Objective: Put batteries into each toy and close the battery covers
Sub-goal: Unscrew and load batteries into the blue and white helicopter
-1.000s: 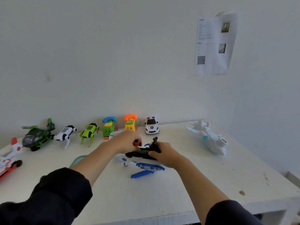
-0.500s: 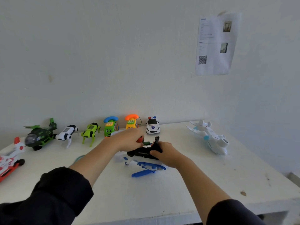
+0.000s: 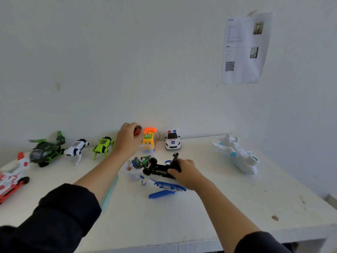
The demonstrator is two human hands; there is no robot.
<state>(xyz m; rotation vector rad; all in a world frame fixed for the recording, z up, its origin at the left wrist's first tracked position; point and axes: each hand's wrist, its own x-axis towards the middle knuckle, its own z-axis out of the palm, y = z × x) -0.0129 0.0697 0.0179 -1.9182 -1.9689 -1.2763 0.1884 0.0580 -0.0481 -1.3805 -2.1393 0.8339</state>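
Right hand (image 3: 184, 173) grips an upturned toy helicopter (image 3: 160, 172); left hand (image 3: 127, 141) clutches a red-handled screwdriver (image 3: 137, 131).
Light, rigid plastic — best held by the belly, not the rotor; batteries (image 3: 139, 162) at ten o'clock.

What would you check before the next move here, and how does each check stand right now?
1. Right hand grips the upturned toy: ok.
2. Left hand holds the red-handled tool: ok.
3. Tool on the toy: not ok, it is lifted away.
4. Batteries at hand in the clear box: ok.
5. Toy's battery cover open: cannot tell.
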